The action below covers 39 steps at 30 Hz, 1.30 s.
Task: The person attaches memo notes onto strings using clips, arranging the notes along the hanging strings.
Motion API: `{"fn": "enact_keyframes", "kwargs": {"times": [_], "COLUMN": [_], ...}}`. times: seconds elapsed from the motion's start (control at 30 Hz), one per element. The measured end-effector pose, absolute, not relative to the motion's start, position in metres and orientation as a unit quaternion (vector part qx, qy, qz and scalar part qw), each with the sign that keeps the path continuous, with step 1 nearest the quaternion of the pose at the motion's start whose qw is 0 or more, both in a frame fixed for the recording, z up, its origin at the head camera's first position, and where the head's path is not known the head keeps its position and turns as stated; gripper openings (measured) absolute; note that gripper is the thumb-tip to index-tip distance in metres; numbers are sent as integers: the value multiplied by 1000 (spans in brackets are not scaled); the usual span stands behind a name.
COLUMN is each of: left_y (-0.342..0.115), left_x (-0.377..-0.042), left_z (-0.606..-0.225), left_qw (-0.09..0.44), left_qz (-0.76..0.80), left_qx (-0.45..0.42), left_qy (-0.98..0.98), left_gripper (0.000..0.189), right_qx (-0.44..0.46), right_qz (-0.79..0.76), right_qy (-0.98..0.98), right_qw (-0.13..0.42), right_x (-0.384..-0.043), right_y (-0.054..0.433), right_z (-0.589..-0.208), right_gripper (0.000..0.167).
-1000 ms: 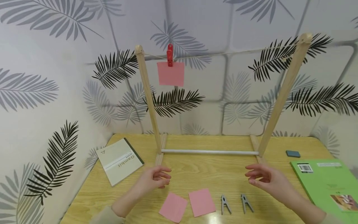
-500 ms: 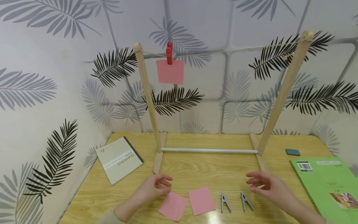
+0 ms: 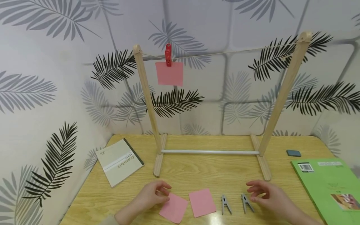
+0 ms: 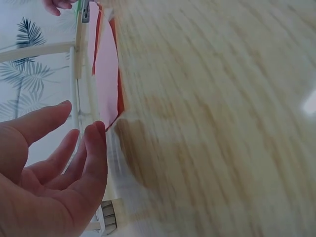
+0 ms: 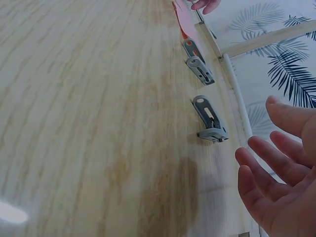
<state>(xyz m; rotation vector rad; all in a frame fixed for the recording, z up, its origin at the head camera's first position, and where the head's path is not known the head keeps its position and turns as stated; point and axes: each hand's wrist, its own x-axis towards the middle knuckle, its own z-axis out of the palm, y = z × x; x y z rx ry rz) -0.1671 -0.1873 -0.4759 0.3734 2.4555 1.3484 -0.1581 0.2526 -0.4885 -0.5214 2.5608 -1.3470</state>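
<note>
My left hand (image 3: 153,194) hovers by the upper left corner of a pink paper square (image 3: 173,208), fingers loosely bent and holding nothing. In the left wrist view its fingertips (image 4: 96,129) come right up to the near end of that pink paper. A second pink paper square (image 3: 202,202) lies just to the right. My right hand (image 3: 267,197) is beside a grey clothespin (image 3: 247,203), with relaxed fingers and nothing in them. Another grey clothespin (image 3: 226,204) lies to its left. Above, a red clip (image 3: 168,55) holds a pink paper (image 3: 170,74) on a string (image 3: 225,53).
A wooden frame with a left post (image 3: 147,93), a right post (image 3: 284,93) and a white crossbar (image 3: 211,152) stands on the table (image 3: 208,172). A Gambit notebook (image 3: 120,163) lies left. At right are a green book (image 3: 327,184) and a small blue-grey block (image 3: 293,153).
Both hands have come down toward the front of the table. The left hand is now at the pink paper's corner, the right beside the right clothespin. The papers and clothespins stay put.
</note>
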Motion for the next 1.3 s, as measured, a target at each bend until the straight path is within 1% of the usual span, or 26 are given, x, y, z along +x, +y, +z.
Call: {"fn": "enact_keyframes", "kwargs": {"times": [0.2,0.43,0.6,0.83,1.07,1.3], "left_y": [-188,-188,-185,-180,-179,-180], "left_x": [-166,-169,-171,-171,-173,-174], "left_z": [-476,-482,-486,-487,-487,-488], "left_qw": [153,149,133,121,117,118], "left_qz": [467,460,434,392,377,377], "left_qx": [129,131,153,174,172,172], "left_qy": [862,865,878,895,903,902], "left_gripper": [34,39,41,41,29,34], "right_qx": [-172,-134,-145,-146,-157,-151], "right_qz": [-447,-431,-421,-420,-404,-400], "right_qy": [874,886,889,887,892,891], "right_qw": [88,107,103,123,131,154], "right_x": [-154,-153,-153,-152,-152,-152], "right_y": [251,250,251,252,252,251], "right_z": [-493,-496,-497,-500,-500,-500], "right_gripper": [49,55,56,60,59,60]}}
